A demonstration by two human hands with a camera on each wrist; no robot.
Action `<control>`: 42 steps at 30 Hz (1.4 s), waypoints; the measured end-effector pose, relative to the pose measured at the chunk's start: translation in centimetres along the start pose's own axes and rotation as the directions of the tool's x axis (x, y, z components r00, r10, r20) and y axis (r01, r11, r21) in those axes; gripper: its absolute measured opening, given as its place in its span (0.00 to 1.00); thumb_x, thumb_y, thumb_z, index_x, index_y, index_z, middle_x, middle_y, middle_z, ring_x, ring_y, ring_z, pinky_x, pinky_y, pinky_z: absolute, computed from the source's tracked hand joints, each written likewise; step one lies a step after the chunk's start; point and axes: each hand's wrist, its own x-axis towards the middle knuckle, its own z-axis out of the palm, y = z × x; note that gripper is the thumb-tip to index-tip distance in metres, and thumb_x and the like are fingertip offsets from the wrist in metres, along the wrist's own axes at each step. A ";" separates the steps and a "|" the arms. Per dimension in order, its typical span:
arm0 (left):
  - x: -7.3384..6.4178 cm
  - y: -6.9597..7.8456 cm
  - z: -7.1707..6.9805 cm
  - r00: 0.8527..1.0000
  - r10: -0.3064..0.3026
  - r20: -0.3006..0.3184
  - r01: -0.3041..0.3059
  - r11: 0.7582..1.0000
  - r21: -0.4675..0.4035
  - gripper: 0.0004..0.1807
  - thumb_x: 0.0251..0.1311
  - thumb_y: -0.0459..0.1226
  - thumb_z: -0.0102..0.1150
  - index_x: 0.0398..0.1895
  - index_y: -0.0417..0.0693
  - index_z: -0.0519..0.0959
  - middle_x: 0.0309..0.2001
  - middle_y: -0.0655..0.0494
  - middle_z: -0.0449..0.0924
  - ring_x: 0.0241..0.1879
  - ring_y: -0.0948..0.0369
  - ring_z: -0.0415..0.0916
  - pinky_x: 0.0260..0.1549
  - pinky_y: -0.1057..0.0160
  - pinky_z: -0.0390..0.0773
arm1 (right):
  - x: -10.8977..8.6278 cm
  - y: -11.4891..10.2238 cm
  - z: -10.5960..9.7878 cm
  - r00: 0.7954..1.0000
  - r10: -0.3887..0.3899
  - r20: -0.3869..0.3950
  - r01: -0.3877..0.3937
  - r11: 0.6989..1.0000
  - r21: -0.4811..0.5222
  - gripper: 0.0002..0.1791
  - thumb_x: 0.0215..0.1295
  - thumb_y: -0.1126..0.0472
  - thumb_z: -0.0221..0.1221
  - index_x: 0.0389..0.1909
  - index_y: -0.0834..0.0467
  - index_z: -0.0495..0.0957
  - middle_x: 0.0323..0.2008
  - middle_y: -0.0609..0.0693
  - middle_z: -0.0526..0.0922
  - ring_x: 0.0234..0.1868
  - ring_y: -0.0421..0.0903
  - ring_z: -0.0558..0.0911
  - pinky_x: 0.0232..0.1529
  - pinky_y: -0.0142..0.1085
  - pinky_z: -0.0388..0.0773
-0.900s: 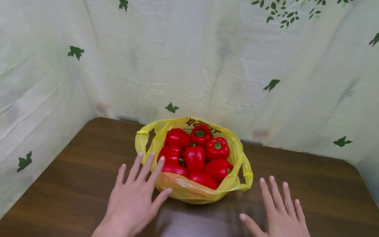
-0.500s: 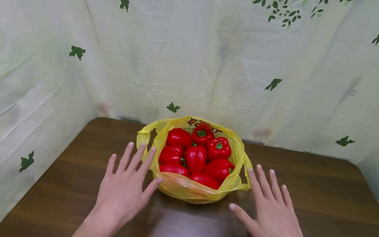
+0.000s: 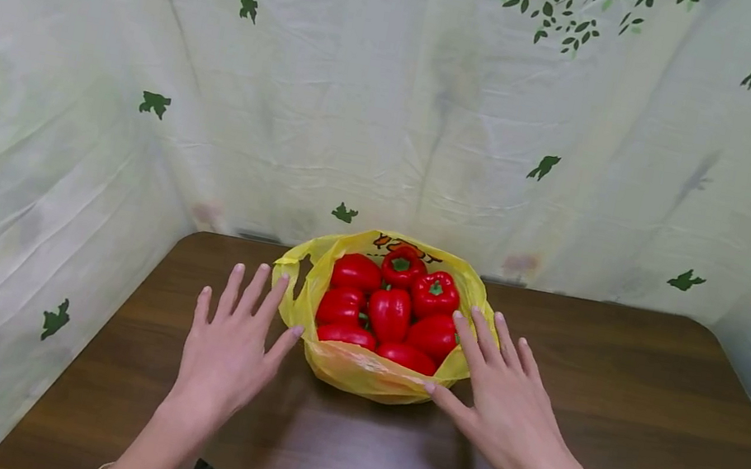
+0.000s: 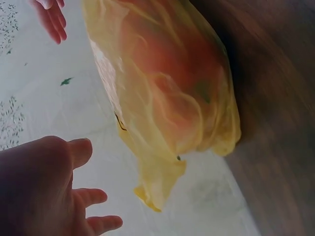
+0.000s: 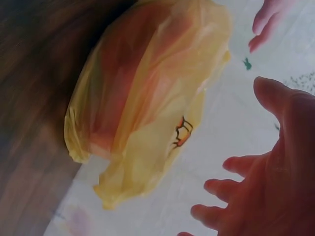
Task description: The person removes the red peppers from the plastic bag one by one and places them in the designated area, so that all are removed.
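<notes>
A yellow plastic bag (image 3: 365,379) stands open-mouthed on the table, holding several red bell peppers (image 3: 388,314) with green stems. My left hand (image 3: 231,347) hovers with spread, straight fingers at the bag's left side, near its left handle. On the other side my right hand (image 3: 505,400) is held palm down, fingers spread, overlapping the bag's right edge in the head view. Both wrist views show a gap between each hand and the bag. Neither hand holds anything. The bag's right handle is mostly hidden behind the right hand.
A dark brown wooden table (image 3: 621,379) lies under the bag. Behind it and along the sides hangs a pale cloth (image 3: 398,104) printed with green leaves. The bag sits close to the table's far edge.
Both hands have shifted left and somewhat forward. The right hand has come from beside the bag to over its right edge; the left has moved off its front left. The bag has stayed put.
</notes>
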 end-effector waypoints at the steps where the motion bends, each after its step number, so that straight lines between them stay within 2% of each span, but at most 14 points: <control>1: 0.2 -0.2 0.0 1.000 -0.001 -0.008 0.001 1.000 -0.003 0.41 0.68 0.59 0.48 0.78 0.54 0.53 0.77 0.45 0.47 0.76 0.44 0.33 0.67 0.34 0.36 | 0.2 -0.1 0.2 1.000 -0.010 -0.007 0.010 1.000 -0.002 0.49 0.64 0.26 0.48 0.78 0.49 0.50 0.78 0.50 0.46 0.77 0.55 0.41 0.71 0.59 0.42; 9: 2.1 -2.1 0.3 0.992 -0.042 -0.118 0.033 0.997 -0.075 0.38 0.69 0.56 0.50 0.75 0.48 0.58 0.73 0.41 0.57 0.73 0.41 0.45 0.66 0.32 0.41 | 1.8 -0.3 1.4 0.996 -0.063 -0.055 0.063 0.998 -0.010 0.47 0.64 0.31 0.54 0.77 0.51 0.54 0.77 0.51 0.51 0.75 0.58 0.50 0.71 0.57 0.43; 15: 3.2 -3.2 0.7 0.978 -0.086 -0.192 0.041 0.973 -0.229 0.32 0.68 0.52 0.54 0.69 0.43 0.67 0.65 0.38 0.69 0.68 0.40 0.58 0.61 0.32 0.53 | 2.7 -0.4 2.2 0.994 -0.059 -0.095 0.061 0.998 0.013 0.45 0.64 0.34 0.56 0.75 0.53 0.57 0.74 0.52 0.58 0.73 0.57 0.57 0.69 0.58 0.53; 19: 3.9 -4.0 1.2 0.975 -0.130 -0.181 0.063 0.939 -0.339 0.30 0.68 0.51 0.55 0.65 0.42 0.71 0.62 0.38 0.72 0.63 0.39 0.64 0.58 0.32 0.58 | 3.1 -0.5 2.7 0.993 -0.041 -0.114 0.049 0.997 0.067 0.43 0.64 0.35 0.57 0.74 0.53 0.59 0.73 0.51 0.61 0.72 0.55 0.59 0.67 0.57 0.57; 22: 4.4 -4.5 1.6 0.981 -0.160 -0.106 0.099 0.893 -0.439 0.30 0.68 0.52 0.55 0.64 0.41 0.72 0.62 0.38 0.72 0.62 0.39 0.66 0.58 0.33 0.60 | 3.4 -0.5 3.1 0.988 -0.040 -0.146 0.057 0.992 0.115 0.41 0.64 0.37 0.58 0.73 0.54 0.63 0.71 0.51 0.65 0.70 0.53 0.62 0.65 0.56 0.63; 25: 4.7 -4.8 2.1 0.983 -0.184 0.004 0.157 0.828 -0.538 0.32 0.68 0.55 0.54 0.64 0.41 0.72 0.63 0.39 0.70 0.63 0.40 0.65 0.59 0.36 0.63 | 3.8 -0.4 3.4 0.982 -0.042 -0.182 0.072 0.984 0.161 0.38 0.64 0.41 0.60 0.70 0.55 0.66 0.68 0.51 0.68 0.67 0.51 0.66 0.63 0.54 0.67; 29: 5.0 -4.9 2.9 0.969 -0.200 0.143 0.245 0.721 -0.648 0.35 0.67 0.58 0.53 0.64 0.41 0.72 0.61 0.40 0.72 0.62 0.44 0.67 0.57 0.42 0.68 | 4.2 -0.2 3.7 0.980 -0.035 -0.196 0.079 0.972 0.220 0.35 0.64 0.45 0.63 0.69 0.55 0.67 0.66 0.51 0.70 0.65 0.51 0.68 0.62 0.52 0.68; 31: 5.2 -4.9 3.4 0.957 -0.210 0.198 0.288 0.646 -0.707 0.33 0.67 0.58 0.53 0.62 0.42 0.73 0.58 0.41 0.74 0.58 0.47 0.69 0.54 0.47 0.71 | 4.3 -0.1 3.8 0.981 -0.034 -0.189 0.081 0.966 0.245 0.35 0.63 0.47 0.64 0.68 0.55 0.68 0.65 0.52 0.71 0.65 0.51 0.68 0.62 0.52 0.69; 35: 5.5 -4.6 4.3 0.933 -0.238 0.269 0.352 0.457 -0.817 0.29 0.66 0.55 0.57 0.57 0.41 0.77 0.52 0.46 0.76 0.52 0.53 0.68 0.50 0.55 0.67 | 4.7 0.3 3.9 0.983 -0.050 -0.178 0.097 0.958 0.271 0.34 0.62 0.52 0.66 0.67 0.57 0.69 0.65 0.53 0.71 0.65 0.53 0.69 0.62 0.53 0.68; 37: 5.5 -4.4 4.6 0.922 -0.267 0.279 0.366 0.374 -0.852 0.27 0.66 0.53 0.59 0.55 0.40 0.78 0.50 0.48 0.76 0.50 0.55 0.67 0.49 0.57 0.64 | 4.9 0.5 4.0 0.983 -0.065 -0.172 0.111 0.954 0.277 0.34 0.61 0.53 0.67 0.67 0.58 0.69 0.65 0.54 0.71 0.65 0.54 0.68 0.63 0.53 0.67; 40: 5.4 -4.1 5.0 0.909 -0.315 0.273 0.363 0.277 -0.889 0.25 0.64 0.50 0.62 0.52 0.38 0.79 0.45 0.54 0.77 0.47 0.57 0.66 0.47 0.58 0.63 | 5.2 0.9 4.0 0.984 -0.085 -0.154 0.126 0.953 0.277 0.34 0.60 0.55 0.68 0.66 0.58 0.69 0.65 0.55 0.71 0.65 0.54 0.69 0.63 0.53 0.67; 42: 5.2 -3.8 5.2 0.899 -0.346 0.269 0.359 0.228 -0.905 0.23 0.63 0.48 0.64 0.50 0.37 0.80 0.41 0.57 0.78 0.46 0.57 0.67 0.47 0.59 0.64 | 5.4 1.1 4.0 0.985 -0.100 -0.138 0.134 0.953 0.272 0.33 0.60 0.56 0.68 0.66 0.58 0.70 0.64 0.55 0.72 0.65 0.54 0.69 0.63 0.52 0.67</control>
